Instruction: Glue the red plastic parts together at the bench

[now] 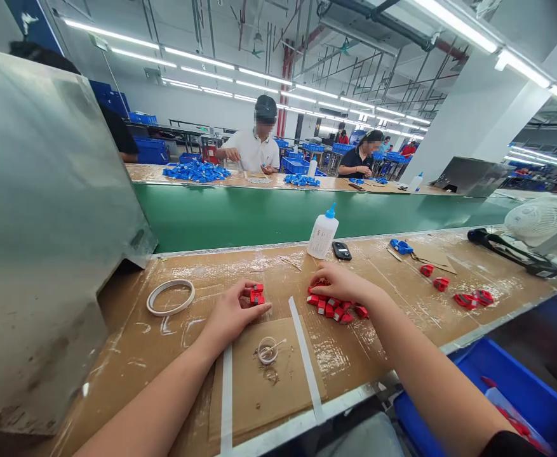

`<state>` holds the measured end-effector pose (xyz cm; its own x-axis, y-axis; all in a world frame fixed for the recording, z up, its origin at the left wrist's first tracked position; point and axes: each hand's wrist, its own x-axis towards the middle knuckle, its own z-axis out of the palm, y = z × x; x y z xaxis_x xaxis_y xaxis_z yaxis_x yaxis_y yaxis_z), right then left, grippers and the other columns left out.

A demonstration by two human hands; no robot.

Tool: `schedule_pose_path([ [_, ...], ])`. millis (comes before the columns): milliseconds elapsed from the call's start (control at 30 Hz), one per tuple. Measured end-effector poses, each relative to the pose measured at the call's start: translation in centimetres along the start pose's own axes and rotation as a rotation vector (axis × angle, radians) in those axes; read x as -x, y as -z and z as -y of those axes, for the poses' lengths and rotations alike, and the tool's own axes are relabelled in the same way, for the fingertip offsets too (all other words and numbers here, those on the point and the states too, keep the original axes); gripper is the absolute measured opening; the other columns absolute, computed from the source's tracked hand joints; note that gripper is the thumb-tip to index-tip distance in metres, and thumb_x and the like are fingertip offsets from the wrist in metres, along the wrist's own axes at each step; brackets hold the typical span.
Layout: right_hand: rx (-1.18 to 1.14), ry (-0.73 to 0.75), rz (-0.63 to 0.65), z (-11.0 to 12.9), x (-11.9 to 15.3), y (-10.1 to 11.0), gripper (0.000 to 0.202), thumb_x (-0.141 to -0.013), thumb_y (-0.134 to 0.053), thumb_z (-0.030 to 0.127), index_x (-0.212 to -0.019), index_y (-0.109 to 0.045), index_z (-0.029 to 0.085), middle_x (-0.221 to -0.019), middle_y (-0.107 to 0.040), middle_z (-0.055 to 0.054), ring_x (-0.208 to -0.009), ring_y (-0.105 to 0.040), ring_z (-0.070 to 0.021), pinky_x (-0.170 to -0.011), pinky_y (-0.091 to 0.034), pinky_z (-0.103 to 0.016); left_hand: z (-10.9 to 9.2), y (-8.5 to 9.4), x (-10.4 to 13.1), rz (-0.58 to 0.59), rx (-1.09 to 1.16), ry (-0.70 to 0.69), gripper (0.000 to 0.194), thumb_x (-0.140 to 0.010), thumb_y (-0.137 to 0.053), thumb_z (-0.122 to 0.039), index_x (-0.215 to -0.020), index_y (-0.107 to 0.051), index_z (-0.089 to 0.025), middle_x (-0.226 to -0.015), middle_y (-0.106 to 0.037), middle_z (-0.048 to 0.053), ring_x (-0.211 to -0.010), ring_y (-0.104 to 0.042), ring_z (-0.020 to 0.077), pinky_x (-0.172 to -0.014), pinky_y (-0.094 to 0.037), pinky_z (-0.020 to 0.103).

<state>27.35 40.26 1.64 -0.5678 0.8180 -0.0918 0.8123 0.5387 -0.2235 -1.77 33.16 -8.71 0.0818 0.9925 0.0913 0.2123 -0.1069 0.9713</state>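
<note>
Between the thumb and fingers of my left hand point(235, 314) are small red plastic parts point(257, 294) with grey faces, held just above the far edge of a cardboard pad. To the right, my right hand point(338, 282) is curled over a pile of similar red parts point(338, 310), and its fingertips pinch at a piece on the pile's far side, partly hidden by the hand. A small round dish point(267, 350) with a thin stick in it sits on the cardboard pad point(278, 403), which is taped down by two white strips.
A tape roll point(171, 298) lies left. A white bottle with blue tip point(323, 235) and a black device point(342, 250) stand behind. Loose red parts point(466, 299), a fan point(542, 219) and a blue bin point(511, 381) are right. Across the green belt point(230, 216), co-workers handle blue parts.
</note>
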Motion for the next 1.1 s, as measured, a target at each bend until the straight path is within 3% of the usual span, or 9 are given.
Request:
schedule_pose_path([
  [133,-0.037,0.067,0.071,-0.4,-1.2,-0.4,0.023,-0.093,-0.068,0.04,-0.096,-0.078,0.02,-0.101,-0.066,-0.007,-0.093,-0.058,-0.0198,-0.082,-0.042,-0.031,0.0,0.1,0.0,0.005,0.065,-0.008,0.053,-0.073,-0.082,-0.052,-0.112,-0.062,-0.021,-0.092,-0.069,0.002,-0.069,-0.06,0.0163,-0.063,-0.046,0.028],
  [300,-0.081,0.094,-0.054,0.2,-2.4,-1.3,0.023,-0.097,-0.061,0.035,-0.089,-0.071,0.016,-0.09,-0.067,-0.006,-0.088,-0.057,-0.0184,-0.081,-0.041,-0.032,0.3,0.0,-0.1,-0.012,0.133,-0.043,0.052,-0.073,-0.083,-0.05,-0.11,-0.062,-0.02,-0.093,-0.069,0.003,-0.065,-0.058,0.013,-0.06,-0.045,0.026],
  [400,-0.433,0.05,-0.184,1.8,-3.6,-2.5,0.033,-0.101,-0.051,0.045,-0.091,-0.063,0.017,-0.082,-0.064,-0.003,-0.07,-0.054,-0.0131,-0.065,-0.041,-0.026,0.4,-0.1,-0.2,-0.014,0.162,-0.05,0.053,-0.074,-0.083,-0.048,-0.112,-0.062,-0.02,-0.093,-0.069,0.003,-0.064,-0.057,0.0124,-0.06,-0.044,0.026],
  [500,-1.006,0.075,-0.298,4.3,-5.0,-4.4,0.041,-0.093,-0.062,0.057,-0.101,-0.065,0.017,-0.086,-0.064,-0.002,-0.062,-0.051,-0.0094,-0.055,-0.04,-0.023,0.5,-0.1,-0.3,0.002,0.189,-0.048,0.053,-0.074,-0.084,-0.046,-0.115,-0.06,-0.021,-0.089,-0.068,0.001,-0.063,-0.055,0.0114,-0.059,-0.041,0.024],
  [567,-1.253,0.086,-0.309,5.8,-5.6,-5.7,0.043,-0.085,-0.074,0.055,-0.108,-0.07,0.019,-0.093,-0.066,-0.003,-0.066,-0.053,-0.0089,-0.058,-0.044,-0.022,0.5,-0.2,-0.3,0.003,0.193,-0.045,0.053,-0.075,-0.084,-0.045,-0.116,-0.059,-0.021,-0.086,-0.066,-0.001,-0.061,-0.052,0.0103,-0.058,-0.04,0.023],
  [667,-1.436,0.052,-0.252,7.1,-5.7,-7.2,0.04,-0.075,-0.087,0.046,-0.104,-0.076,0.021,-0.096,-0.07,-0.004,-0.077,-0.061,-0.0115,-0.074,-0.056,-0.026,0.4,-0.2,-0.3,-0.009,0.176,-0.052,0.054,-0.075,-0.084,-0.045,-0.116,-0.058,-0.021,-0.086,-0.066,-0.002,-0.06,-0.052,0.01,-0.057,-0.04,0.024],
  [800,-1.524,-0.018,-0.211,7.2,-5.0,-7.9,0.043,-0.068,-0.093,0.038,-0.106,-0.078,0.021,-0.095,-0.072,-0.004,-0.088,-0.066,-0.0147,-0.09,-0.06,-0.033,0.2,-0.2,-0.2,-0.024,0.141,-0.076,0.053,-0.075,-0.083,-0.045,-0.116,-0.059,-0.021,-0.085,-0.066,-0.001,-0.061,-0.053,0.0108,-0.058,-0.041,0.024],
  [967,-1.498,-0.01,-0.212,7.1,-4.6,-7.6,0.036,-0.07,-0.092,0.033,-0.1,-0.079,0.019,-0.104,-0.073,-0.006,-0.095,-0.067,-0.0144,-0.093,-0.059,-0.029,-0.1,-0.3,0.0,-0.016,0.152,-0.059,0.054,-0.075,-0.084,-0.044,-0.116,-0.058,-0.021,-0.083,-0.066,-0.002,-0.063,-0.057,0.0123,-0.059,-0.044,0.025],
  [1100,-1.463,0.026,-0.194,6.7,-4.5,-7.4,0.037,-0.072,-0.091,0.032,-0.104,-0.076,0.022,-0.11,-0.072,-0.005,-0.101,-0.067,-0.0166,-0.094,-0.058,-0.032,-0.2,-0.3,0.2,-0.007,0.174,-0.061,0.051,-0.076,-0.084,-0.041,-0.116,-0.058,-0.022,-0.082,-0.065,-0.004,-0.062,-0.057,0.0113,-0.059,-0.045,0.024],
])
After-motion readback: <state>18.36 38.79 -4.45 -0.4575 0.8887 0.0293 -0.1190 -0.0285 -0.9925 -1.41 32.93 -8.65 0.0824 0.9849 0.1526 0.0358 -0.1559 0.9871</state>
